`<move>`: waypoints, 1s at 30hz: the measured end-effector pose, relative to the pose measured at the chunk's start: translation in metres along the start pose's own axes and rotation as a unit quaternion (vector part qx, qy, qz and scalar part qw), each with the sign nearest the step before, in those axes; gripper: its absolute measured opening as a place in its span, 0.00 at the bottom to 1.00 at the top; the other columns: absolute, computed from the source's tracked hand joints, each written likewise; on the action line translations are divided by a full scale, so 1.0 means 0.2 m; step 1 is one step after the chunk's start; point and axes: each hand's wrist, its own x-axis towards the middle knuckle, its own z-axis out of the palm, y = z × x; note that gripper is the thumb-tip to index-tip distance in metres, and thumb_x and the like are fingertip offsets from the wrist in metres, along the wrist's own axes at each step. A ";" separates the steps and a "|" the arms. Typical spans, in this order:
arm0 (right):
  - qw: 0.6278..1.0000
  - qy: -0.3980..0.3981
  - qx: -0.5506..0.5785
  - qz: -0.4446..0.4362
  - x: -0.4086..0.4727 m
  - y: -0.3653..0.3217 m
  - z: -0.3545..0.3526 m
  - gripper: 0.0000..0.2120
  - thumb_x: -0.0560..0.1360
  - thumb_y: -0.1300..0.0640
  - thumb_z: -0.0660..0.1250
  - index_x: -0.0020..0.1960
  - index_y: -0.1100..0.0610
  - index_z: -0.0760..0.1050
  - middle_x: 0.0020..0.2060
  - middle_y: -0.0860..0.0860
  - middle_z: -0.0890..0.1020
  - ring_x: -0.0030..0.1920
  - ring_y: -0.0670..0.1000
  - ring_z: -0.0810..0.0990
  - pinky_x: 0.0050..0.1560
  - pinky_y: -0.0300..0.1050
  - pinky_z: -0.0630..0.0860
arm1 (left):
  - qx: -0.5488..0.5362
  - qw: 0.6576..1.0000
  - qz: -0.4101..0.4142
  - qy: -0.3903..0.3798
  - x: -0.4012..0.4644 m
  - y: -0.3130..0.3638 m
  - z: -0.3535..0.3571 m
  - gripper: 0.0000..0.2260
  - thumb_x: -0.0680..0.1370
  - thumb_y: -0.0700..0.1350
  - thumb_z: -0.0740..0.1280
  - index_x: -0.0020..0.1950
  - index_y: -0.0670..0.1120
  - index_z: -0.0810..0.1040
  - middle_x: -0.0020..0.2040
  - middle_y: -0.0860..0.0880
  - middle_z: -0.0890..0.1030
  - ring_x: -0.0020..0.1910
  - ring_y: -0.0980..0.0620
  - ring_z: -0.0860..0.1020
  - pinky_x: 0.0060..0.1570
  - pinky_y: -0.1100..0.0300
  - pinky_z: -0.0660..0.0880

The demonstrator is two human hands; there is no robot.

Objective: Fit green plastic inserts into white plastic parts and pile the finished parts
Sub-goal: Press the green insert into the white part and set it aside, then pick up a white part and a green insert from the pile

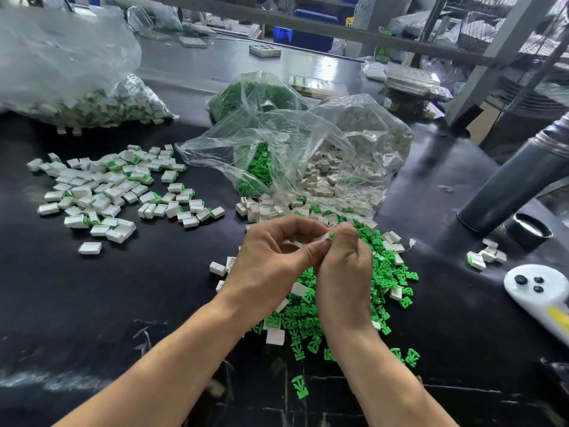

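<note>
Left hand and right hand both pinch one small white part, green insert protruding at its end, seemingly part-seated; fingers curled.

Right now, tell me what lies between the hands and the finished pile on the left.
In the head view, bare black table separates the hands from the finished pile; a lone white part lies off to the side.

A single wide-angle view is taken from head height, aimed forward and down at the dark worktop. The near edge is seen close; shelving is seen far behind.
</note>
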 end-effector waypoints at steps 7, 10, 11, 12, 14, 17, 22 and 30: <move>1.000 -0.015 -0.009 0.000 0.03 0.04 -0.01 0.27 0.80 0.44 0.51 0.40 0.53 0.85 0.39 0.49 0.88 0.43 0.47 0.87 0.44 0.43 0.82 | 0.017 1.000 0.006 0.011 0.00 -0.01 0.00 0.03 0.76 0.39 0.75 0.50 0.44 0.86 0.50 0.45 0.87 0.51 0.40 0.85 0.57 0.40 0.81; 1.000 -0.015 -0.013 -0.014 0.03 0.05 -0.02 0.26 0.80 0.46 0.51 0.36 0.51 0.85 0.34 0.46 0.86 0.38 0.44 0.85 0.39 0.39 0.79 | 0.026 0.999 0.015 0.017 0.00 -0.02 0.01 0.03 0.77 0.39 0.75 0.49 0.45 0.86 0.49 0.47 0.87 0.50 0.44 0.86 0.55 0.44 0.82; 1.000 -0.013 -0.018 -0.016 0.03 0.05 -0.02 0.26 0.79 0.46 0.51 0.35 0.50 0.84 0.32 0.44 0.85 0.36 0.43 0.84 0.37 0.38 0.79 | 0.025 0.999 0.017 0.017 0.00 -0.02 0.01 0.03 0.77 0.39 0.75 0.49 0.45 0.86 0.49 0.47 0.87 0.50 0.45 0.86 0.55 0.45 0.82; 1.000 -0.011 -0.023 -0.018 0.04 0.05 -0.01 0.26 0.79 0.47 0.51 0.35 0.51 0.84 0.32 0.45 0.85 0.36 0.43 0.84 0.38 0.40 0.80 | 0.024 0.999 0.019 0.017 0.00 -0.02 0.01 0.03 0.77 0.39 0.75 0.49 0.45 0.86 0.49 0.48 0.87 0.50 0.46 0.86 0.54 0.47 0.83; 0.999 -0.010 -0.028 -0.021 0.04 0.05 -0.01 0.26 0.79 0.47 0.51 0.38 0.54 0.84 0.35 0.47 0.87 0.39 0.46 0.86 0.41 0.43 0.82 | 0.027 0.999 0.025 0.016 0.00 -0.02 0.00 0.03 0.77 0.39 0.75 0.49 0.45 0.86 0.49 0.48 0.88 0.50 0.47 0.86 0.54 0.49 0.83; 0.999 -0.010 -0.026 -0.033 0.03 0.05 -0.01 0.26 0.79 0.48 0.51 0.34 0.47 0.84 0.33 0.43 0.86 0.36 0.42 0.84 0.37 0.35 0.78 | 0.030 0.999 0.030 0.017 0.00 -0.02 0.01 0.03 0.77 0.38 0.74 0.49 0.45 0.86 0.48 0.48 0.88 0.50 0.48 0.86 0.53 0.52 0.83; 0.999 -0.002 -0.019 -0.045 0.03 0.03 0.00 0.27 0.79 0.50 0.51 0.32 0.43 0.84 0.29 0.42 0.84 0.32 0.41 0.82 0.33 0.34 0.75 | 0.024 0.999 0.029 0.023 -0.01 -0.02 0.01 0.03 0.77 0.39 0.74 0.49 0.45 0.87 0.46 0.48 0.88 0.48 0.49 0.86 0.49 0.59 0.83; 0.999 -0.003 -0.024 -0.044 0.03 0.03 0.00 0.27 0.80 0.48 0.50 0.33 0.43 0.84 0.30 0.43 0.84 0.34 0.43 0.83 0.34 0.36 0.76 | 0.020 0.999 0.027 0.024 -0.01 -0.01 0.02 0.03 0.77 0.38 0.74 0.49 0.43 0.86 0.46 0.48 0.88 0.47 0.50 0.87 0.48 0.60 0.82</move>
